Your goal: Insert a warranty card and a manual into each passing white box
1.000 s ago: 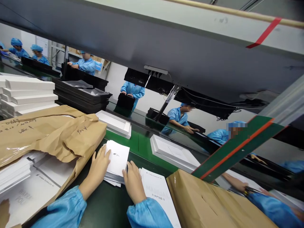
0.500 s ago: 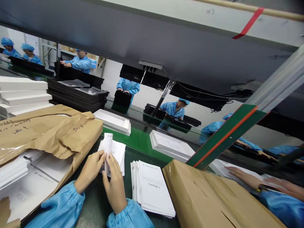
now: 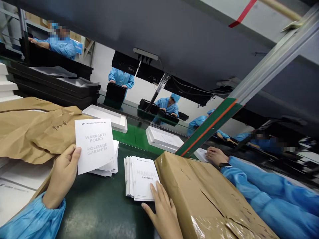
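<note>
Left hand (image 3: 62, 176) pinched white rectangular paper warranty leaflet (image 3: 94, 146) in its grip; right hand (image 3: 164, 207), grip spread loose, touched white stacked paper manuals (image 3: 142, 179) toward eleven o'clock.

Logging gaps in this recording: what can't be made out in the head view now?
All in the head view:
White pile: partly hidden behind the warranty paper in the left hand.
That paper's lower right corner: print too small to read.
Right hand: forearm cut off by the bottom edge.
Brown package: contents hidden by its taped wrapping.
</note>
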A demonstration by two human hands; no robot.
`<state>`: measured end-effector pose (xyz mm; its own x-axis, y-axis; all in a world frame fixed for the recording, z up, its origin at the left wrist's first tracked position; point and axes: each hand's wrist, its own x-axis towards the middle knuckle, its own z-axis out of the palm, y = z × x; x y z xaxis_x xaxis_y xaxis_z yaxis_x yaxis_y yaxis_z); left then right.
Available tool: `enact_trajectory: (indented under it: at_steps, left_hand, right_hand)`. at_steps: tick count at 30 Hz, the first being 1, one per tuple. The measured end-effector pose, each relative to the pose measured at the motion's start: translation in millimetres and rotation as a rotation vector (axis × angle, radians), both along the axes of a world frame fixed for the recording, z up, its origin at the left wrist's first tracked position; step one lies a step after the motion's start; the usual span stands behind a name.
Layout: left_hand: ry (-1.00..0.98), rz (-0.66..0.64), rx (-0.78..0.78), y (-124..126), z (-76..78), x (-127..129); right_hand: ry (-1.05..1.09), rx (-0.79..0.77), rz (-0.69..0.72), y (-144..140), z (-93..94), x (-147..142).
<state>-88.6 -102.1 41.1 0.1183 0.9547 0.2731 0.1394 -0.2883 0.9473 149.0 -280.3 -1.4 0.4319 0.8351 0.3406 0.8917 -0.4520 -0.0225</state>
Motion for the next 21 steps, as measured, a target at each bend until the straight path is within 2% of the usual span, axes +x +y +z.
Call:
enact_trajectory:
  at_steps: [2,5,11,17,21]
  left_hand:
    - [0.007,-0.013,0.002,-3.7,0.5,2.4]
    - [0.010,-0.033,-0.002,-6.5,0.7,4.0]
    - [0.055,-0.009,-0.021,-7.6,-1.8,5.3]
    - [0.001,-0.053,-0.050,-7.3,-3.9,4.1]
    - [-0.015,-0.093,-0.064,-4.7,-10.9,5.2]
  right_hand:
    - [-0.037,0.007,-0.028,-12.7,-5.9,6.3]
    - [-0.053,0.046,-0.015,-19.4,-3.6,4.4]
    - [-0.059,0.044,0.056,-7.3,8.1,-9.9]
    - [0.078,-0.001,0.096,-6.5,18.9,-11.0]
    - [0.200,-0.034,0.101,-11.5,29.3,-12.0]
